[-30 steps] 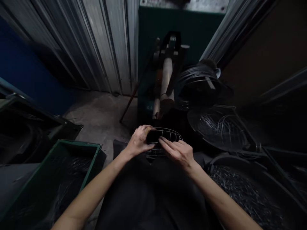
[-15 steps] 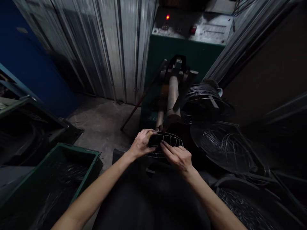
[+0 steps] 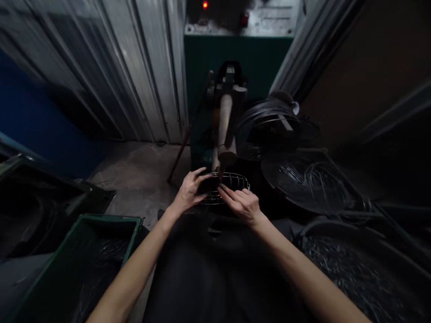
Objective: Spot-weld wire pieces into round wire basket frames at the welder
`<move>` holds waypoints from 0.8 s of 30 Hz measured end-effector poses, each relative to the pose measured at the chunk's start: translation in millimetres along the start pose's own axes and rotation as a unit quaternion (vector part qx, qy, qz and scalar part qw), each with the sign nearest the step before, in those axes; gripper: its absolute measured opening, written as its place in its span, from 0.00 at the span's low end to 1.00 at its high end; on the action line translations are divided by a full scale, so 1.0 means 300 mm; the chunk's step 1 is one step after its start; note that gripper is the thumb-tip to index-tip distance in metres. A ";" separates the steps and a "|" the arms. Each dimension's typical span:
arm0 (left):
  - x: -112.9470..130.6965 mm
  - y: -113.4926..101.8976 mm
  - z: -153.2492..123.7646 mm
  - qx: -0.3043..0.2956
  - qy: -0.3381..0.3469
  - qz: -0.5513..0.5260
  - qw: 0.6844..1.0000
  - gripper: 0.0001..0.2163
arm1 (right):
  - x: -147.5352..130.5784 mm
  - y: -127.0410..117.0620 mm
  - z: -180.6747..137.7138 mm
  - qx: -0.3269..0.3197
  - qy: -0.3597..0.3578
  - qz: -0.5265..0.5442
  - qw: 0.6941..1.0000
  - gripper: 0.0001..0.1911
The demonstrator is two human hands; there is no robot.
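A round wire basket (image 3: 239,180) with a curved grid of thin metal wires is at the spot welder. My left hand (image 3: 187,190) grips its left side, the thumb below and some fingers raised. My right hand (image 3: 244,204) is closed at the basket's front, with fingertips pinched close under the welder's upper electrode (image 3: 221,172); whether a small part is between them is hidden. Above the basket reaches the welder's thick cylindrical arm (image 3: 225,125). A tiny orange glow shows by my right fingertips.
A green crate (image 3: 111,219) with metal pieces stands at the left. On the right are a wire coil (image 3: 266,110), a round tray (image 3: 303,179) of loose wires and a tub (image 3: 340,264) of small metal parts. Behind the welder is a corrugated metal wall (image 3: 144,67).
The view has shifted, so the machine appears further left and higher. The basket now sits under the electrode, and an orange glow has appeared. Some left fingers have lifted.
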State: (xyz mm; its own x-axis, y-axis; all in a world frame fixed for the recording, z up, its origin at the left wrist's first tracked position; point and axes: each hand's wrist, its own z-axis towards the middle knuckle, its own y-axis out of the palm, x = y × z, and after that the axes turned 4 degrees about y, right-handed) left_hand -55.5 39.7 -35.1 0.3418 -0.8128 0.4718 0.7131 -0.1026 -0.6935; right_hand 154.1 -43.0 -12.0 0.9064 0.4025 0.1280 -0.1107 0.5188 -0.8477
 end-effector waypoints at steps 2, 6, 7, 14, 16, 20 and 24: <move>-0.009 -0.007 -0.011 -0.005 -0.018 -0.011 1.000 0.30 | 0.010 -0.051 -0.065 0.019 0.046 0.027 0.998 0.18; -0.008 0.011 -0.030 0.037 -0.054 -0.033 0.997 0.34 | 0.074 -0.153 -0.413 0.037 0.321 0.042 0.945 0.16; -0.006 0.017 -0.034 0.047 -0.062 -0.041 0.996 0.35 | 0.101 -0.165 -0.533 0.009 0.413 0.008 0.910 0.17; 0.030 0.026 -0.105 0.058 -0.093 -0.133 0.985 0.35 | 0.138 -0.091 -1.165 -0.335 0.618 0.106 0.703 0.02; 0.055 0.023 -0.125 0.045 -0.109 -0.151 0.982 0.36 | 0.105 -0.077 -1.197 -0.313 0.614 0.121 0.715 0.03; 0.104 0.008 -0.145 0.025 -0.126 -0.156 0.979 0.36 | 0.091 -0.116 -1.188 -0.272 0.598 0.102 0.747 0.10; 0.131 -0.008 -0.149 0.022 -0.142 -0.151 0.978 0.34 | 0.104 -0.221 -1.096 -0.190 0.654 0.056 0.730 0.17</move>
State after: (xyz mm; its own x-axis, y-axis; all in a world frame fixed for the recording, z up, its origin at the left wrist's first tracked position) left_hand -71.1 -17.6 -39.2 0.2632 -0.5571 0.7876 0.8310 -0.2838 -0.4784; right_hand 323.7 -312.9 -121.1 0.5417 -0.7674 -0.3429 -0.3182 0.1903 -0.9287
